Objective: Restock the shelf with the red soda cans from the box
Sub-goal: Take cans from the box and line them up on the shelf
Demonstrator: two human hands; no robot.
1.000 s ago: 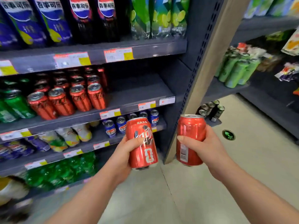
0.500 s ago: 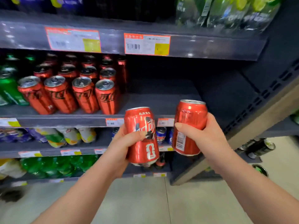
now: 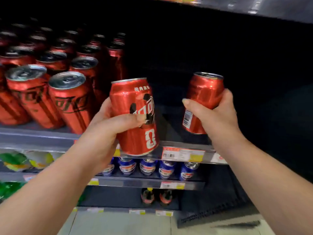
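Left can: glossy red, black script, white emblem low on its side; tilted at the shelf lip.
Left hand: wrapped round its middle.
Right can: red, barcode panel showing; over bare shelf space.
Right hand: clasps its lower half.
Stocked rows: matching red cans, left.

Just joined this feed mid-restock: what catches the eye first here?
Two red cans held up at the shelf front stand out: the centre can gripped by the left hand, the right can gripped by the right hand. Left of them, stocked red cans stand in rows on that shelf; blue cans line the tier below.
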